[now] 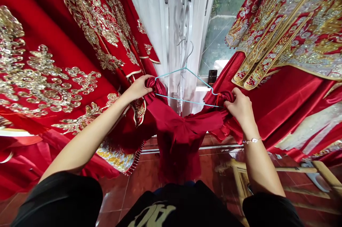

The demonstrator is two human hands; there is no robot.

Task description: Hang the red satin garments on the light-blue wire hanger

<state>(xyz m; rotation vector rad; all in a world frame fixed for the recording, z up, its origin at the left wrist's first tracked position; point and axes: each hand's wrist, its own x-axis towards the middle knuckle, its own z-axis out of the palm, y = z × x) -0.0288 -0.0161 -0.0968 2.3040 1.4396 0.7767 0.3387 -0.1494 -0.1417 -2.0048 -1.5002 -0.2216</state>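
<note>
embroidered robes point(66, 52), white curtain point(149, 13), phone point(212, 76), wooden chair point(323, 173)

A garment room, likely a bridal dress shop or home wardrobe, is suggested: red embroidered gowns point(66, 59) are hung on both sides, a white curtain point(160, 16) covers a window point(224, 13), and red floor tiles point(133, 191) are seen.

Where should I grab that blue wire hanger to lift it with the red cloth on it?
Grip the hanger at the bare neck just under its hook, coming from above. Both ends are bunched in red cloth and held by the left hand and right hand; the top is free and centred.
</note>
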